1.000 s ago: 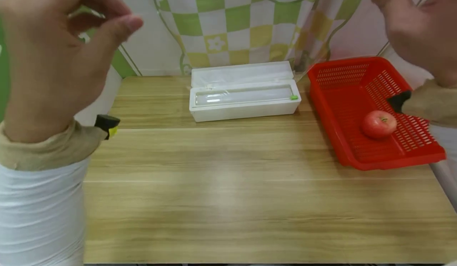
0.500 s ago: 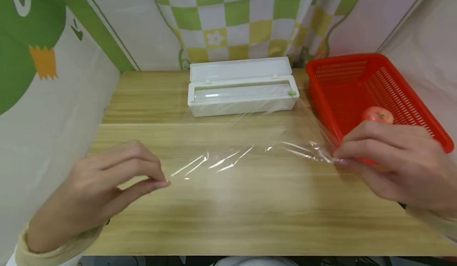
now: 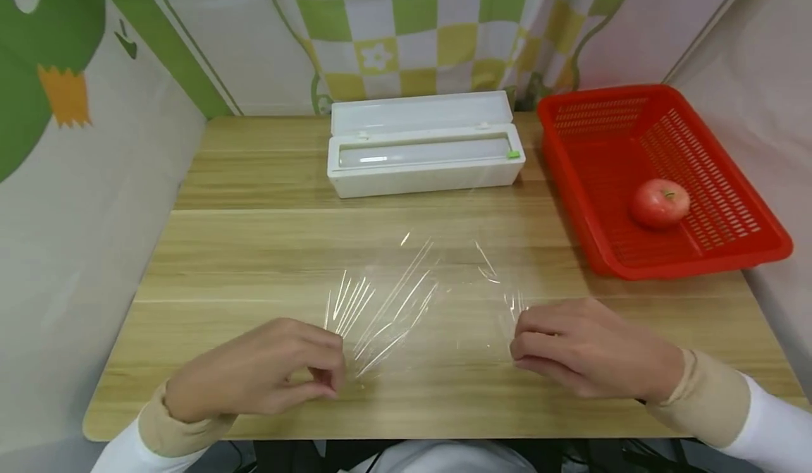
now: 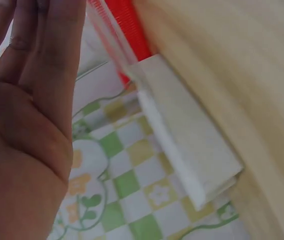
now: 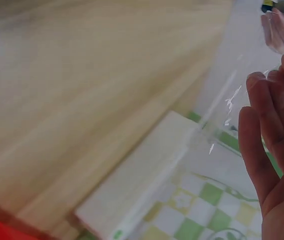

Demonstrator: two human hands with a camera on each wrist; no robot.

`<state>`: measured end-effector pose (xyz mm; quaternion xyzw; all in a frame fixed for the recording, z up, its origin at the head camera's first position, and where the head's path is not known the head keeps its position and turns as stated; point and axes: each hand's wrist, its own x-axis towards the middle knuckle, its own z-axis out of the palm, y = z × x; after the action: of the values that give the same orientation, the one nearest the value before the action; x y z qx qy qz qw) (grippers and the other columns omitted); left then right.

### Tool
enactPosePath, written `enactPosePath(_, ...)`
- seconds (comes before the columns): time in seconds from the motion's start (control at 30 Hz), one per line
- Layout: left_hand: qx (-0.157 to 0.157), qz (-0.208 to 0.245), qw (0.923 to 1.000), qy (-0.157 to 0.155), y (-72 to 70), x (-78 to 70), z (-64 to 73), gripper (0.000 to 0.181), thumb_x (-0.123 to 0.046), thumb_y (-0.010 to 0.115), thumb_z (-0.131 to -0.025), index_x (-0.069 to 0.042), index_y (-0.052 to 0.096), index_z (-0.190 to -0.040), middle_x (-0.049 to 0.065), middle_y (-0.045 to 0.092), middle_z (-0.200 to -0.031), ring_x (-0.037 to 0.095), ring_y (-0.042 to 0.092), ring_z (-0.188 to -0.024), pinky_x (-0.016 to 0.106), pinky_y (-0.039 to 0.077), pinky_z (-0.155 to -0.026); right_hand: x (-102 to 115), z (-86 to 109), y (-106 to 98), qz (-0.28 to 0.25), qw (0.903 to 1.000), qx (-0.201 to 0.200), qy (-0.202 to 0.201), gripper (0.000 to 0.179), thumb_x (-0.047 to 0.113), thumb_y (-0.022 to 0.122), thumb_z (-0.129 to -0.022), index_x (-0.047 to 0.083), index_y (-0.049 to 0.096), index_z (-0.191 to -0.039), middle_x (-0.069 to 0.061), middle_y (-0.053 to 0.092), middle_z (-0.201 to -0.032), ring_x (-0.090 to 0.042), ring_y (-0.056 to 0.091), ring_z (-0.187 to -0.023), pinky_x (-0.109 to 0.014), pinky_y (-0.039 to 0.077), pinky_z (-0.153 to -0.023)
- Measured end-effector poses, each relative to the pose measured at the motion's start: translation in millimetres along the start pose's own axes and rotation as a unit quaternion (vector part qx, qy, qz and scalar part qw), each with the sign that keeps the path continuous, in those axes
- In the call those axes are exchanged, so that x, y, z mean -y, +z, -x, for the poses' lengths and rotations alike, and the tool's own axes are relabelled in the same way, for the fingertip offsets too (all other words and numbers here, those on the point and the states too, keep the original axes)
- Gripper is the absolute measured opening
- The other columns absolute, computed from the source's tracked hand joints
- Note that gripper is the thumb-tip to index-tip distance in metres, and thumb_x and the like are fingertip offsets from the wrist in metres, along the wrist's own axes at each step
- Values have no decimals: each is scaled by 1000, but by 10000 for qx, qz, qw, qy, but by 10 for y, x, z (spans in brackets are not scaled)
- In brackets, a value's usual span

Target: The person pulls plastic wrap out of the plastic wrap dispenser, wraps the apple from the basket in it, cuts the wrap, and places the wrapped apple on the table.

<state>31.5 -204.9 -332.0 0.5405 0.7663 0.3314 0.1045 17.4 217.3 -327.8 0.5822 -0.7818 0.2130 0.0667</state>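
A clear sheet of plastic wrap (image 3: 406, 311) spreads low over the wooden table, its wrinkles catching the light. My left hand (image 3: 279, 367) pinches its near left corner between thumb and fingers. At the near right corner, my right hand (image 3: 583, 349) pinches the film the same way. In the right wrist view the film (image 5: 229, 107) runs from the right hand's fingertips across toward the other hand. Behind the sheet stands the white cling film box (image 3: 425, 180), lid raised, with the film roll showing inside and a small green slider (image 3: 513, 154) at its right end.
A red plastic basket (image 3: 590, 237) stands at the right rear, with one red apple (image 3: 660, 204) in it. The wooden table (image 3: 254, 247) ends at a near edge in front of the body. A patterned green and white curtain (image 3: 412, 36) hangs behind the box.
Both hands came down from high at the sides to near the table's front edge and drew closer together, bringing the plastic wrap down with them. The box and basket stayed in place.
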Motion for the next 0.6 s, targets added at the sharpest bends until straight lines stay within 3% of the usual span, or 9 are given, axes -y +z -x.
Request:
enactPosePath(0.2,263,-507,9979,-311,234,143,13,24,-9,84,-86,-24,66,-84,-17,59,-78,-11,52,-74,3,45,-69,-94,239,265,214,9995,244,58,6,24,69,-101,23,70,-96,12,57,-87,-1,55,-75,-15,49,-65)
enactPosePath(0.4,468,-820,9932,-688,389,251,0,29,-7,85,-78,-25,62,-78,-18,52,-71,-11,40,-68,6,35,-62,-141,424,446,475,9969,578,259,9,25,80,-94,24,70,-94,12,59,-86,-2,55,-75,-18,51,-62)
enactPosePath(0.6,439,-598,9929,-927,574,371,-23,21,-20,82,-90,-20,63,-81,-14,51,-67,-11,37,-64,5,33,-59,-184,513,583,642,9938,829,378,21,26,89,-83,28,70,-91,15,58,-82,-2,53,-72,-16,45,-56)
